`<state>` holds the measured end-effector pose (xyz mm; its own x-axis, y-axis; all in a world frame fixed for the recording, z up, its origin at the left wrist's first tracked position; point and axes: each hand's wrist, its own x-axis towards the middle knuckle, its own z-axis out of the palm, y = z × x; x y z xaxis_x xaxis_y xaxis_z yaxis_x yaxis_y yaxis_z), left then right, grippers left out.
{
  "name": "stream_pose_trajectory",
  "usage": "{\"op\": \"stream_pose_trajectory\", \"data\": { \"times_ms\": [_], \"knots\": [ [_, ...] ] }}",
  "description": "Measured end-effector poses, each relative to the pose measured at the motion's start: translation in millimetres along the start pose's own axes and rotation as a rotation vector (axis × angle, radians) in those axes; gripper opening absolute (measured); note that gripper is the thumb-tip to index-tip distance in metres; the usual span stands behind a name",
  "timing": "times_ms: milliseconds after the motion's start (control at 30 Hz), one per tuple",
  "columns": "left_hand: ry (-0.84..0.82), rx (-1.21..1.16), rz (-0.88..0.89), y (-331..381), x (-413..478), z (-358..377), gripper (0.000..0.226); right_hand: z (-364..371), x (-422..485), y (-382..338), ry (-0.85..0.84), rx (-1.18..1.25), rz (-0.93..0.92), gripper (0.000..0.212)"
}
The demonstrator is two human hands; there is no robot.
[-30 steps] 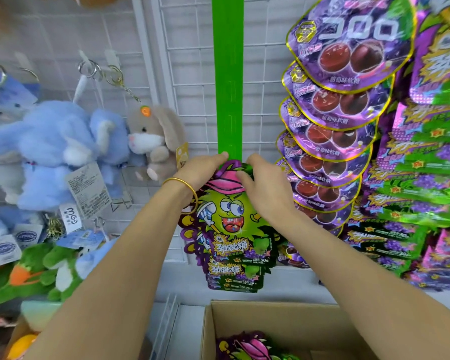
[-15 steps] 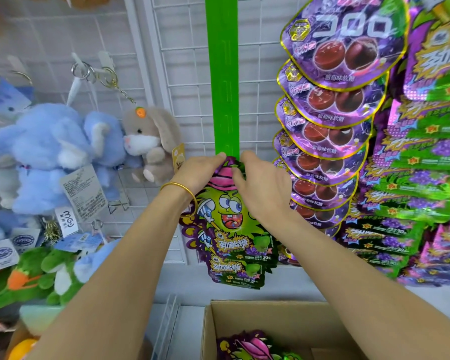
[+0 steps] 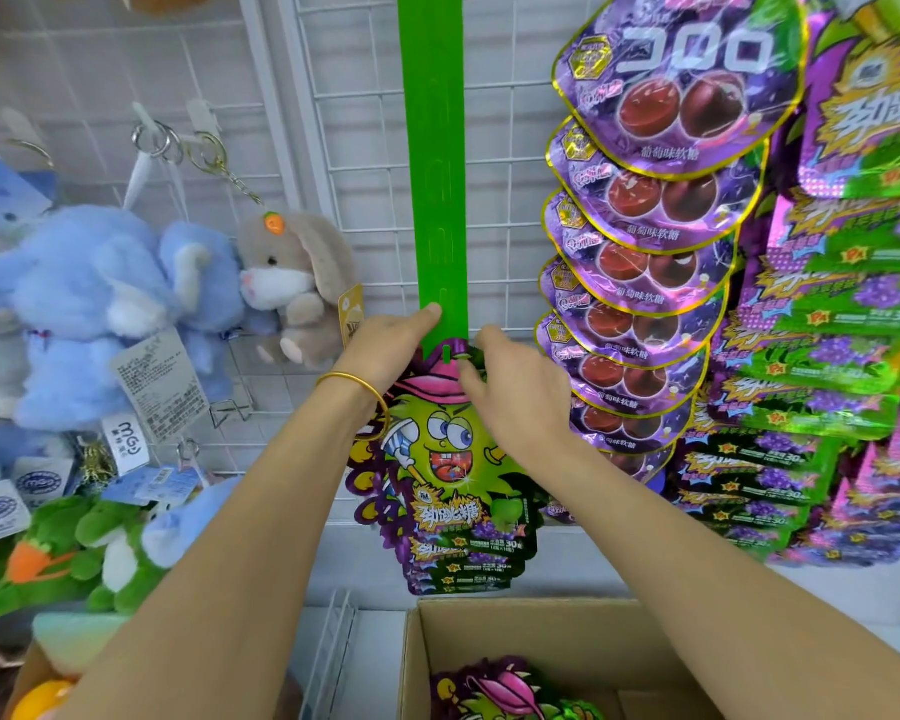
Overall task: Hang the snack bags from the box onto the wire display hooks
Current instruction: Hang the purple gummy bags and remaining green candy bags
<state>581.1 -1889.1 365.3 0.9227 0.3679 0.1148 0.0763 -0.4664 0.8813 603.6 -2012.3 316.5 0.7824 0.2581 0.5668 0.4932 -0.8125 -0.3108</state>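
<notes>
Cardboard box (image 3: 541, 631) at 6 o'clock. Green strip (image 3: 430, 148) runs down from 12; snack bag (image 3: 453, 459) hangs off its bottom end. Left hand (image 3: 385, 350) pinches strip at bag's 11 o'clock. Right hand (image 3: 520, 402), fingers loose, touches bag top at 1.

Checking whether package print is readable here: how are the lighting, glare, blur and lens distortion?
Head view: lighting bright and even, with little shadow; foil glare on the purple gummy bags; wide-angle bowing of the wire grid toward the edges; blue plush toys at left soft; the hanging snack bag in the middle sharp.
</notes>
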Motion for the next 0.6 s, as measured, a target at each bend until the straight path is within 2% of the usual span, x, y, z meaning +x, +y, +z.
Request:
{"op": "stream_pose_trajectory", "data": {
  "times_ms": [100, 233, 300, 367, 433, 500, 533, 567, 600],
  "knots": [
    [-0.001, 0.01, 0.104, -9.3, -3.7, -1.9, 0.033, 3.3, -2.2, 6.5, -0.06, 0.031, 0.0, 0.031],
    [-0.037, 0.064, 0.251, -24.2, -8.7, 1.0, 0.011, 1.6, -0.7, 9.2, -0.092, 0.031, -0.012, 0.035],
    [-0.018, 0.08, 0.296, -35.0, -9.4, 3.8, 0.028, -0.4, -1.8, 7.5, -0.097, 0.019, -0.023, 0.035],
    [0.106, 0.122, 0.375, -45.8, -15.6, 4.4, 0.043, -5.0, -7.4, 8.8, -0.045, -0.004, -0.062, 0.033],
    [0.228, 0.131, 0.455, -57.0, -31.4, 4.6, 0.046, -10.5, -22.1, 15.0, 0.13, -0.031, -0.161, 0.029],
    [0.274, 0.116, 0.495, -71.2, -54.2, 10.3, 0.045, -12.8, -50.1, 24.7, 0.336, 0.001, -0.212, 0.028],
    [0.263, 0.103, 0.479, -78.3, -66.4, 15.1, 0.044, -10.1, -69.7, 30.8, 0.351, 0.042, -0.205, 0.026],
    [0.23, 0.093, 0.45, -85.1, -77.3, 20.8, 0.041, -4.2, -91.2, 38.3, 0.288, 0.087, -0.174, 0.024],
    [0.174, 0.094, 0.41, -92.4, -85.3, 27.0, 0.038, 4.5, -112.9, 47.5, 0.154, 0.137, -0.115, 0.022]
  ]
}}
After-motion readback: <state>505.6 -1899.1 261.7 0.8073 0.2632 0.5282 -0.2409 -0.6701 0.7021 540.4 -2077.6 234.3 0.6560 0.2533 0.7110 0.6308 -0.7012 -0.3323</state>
